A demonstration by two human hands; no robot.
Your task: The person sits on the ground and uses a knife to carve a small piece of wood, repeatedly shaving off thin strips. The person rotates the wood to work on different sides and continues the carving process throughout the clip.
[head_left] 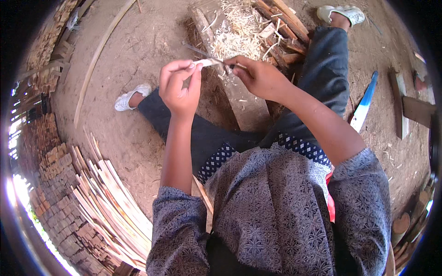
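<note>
- Floor: bare brown earth (138, 43), littered with scraps of wood.
- Far left: short cut timbers (57, 216) piled high like a wall; daylight (20, 193) behind, at the edge.
- Left: long thin pole (93, 64) flat on the earth, bowed by the lens; nearer the person, a bundle of pale strips (113, 202) lying roughly side by side.
- Left hand (179, 87): grip narrow, thumb and fingers pinching the left end of a pale wood piece.
- Pale wood piece (206, 62): held in the air between the hands, near the plank's left edge as seen from above. Slim; long axis runs nearly crosswise, right end a touch farther from the body, pointing toward the right hand.
- Knife (198, 50): thin dark blade slants away to the far left, crossing near the piece's right end. Cannot tell whether the edge bites.
- Plank (248, 108): broad, on the ground between the legs, running away from the body; curled shavings (237, 41) heaped over its far part.
- Right hand (260, 78): grip closed about the knife's handle end.
- Beyond: split sticks (292, 25) piled beside the shavings.
- Right: tapered blue-and-white blade (365, 101) on the earth, blue end away.
- Far right: squared timbers (399, 103); round logs (400, 225) nearer.
</note>
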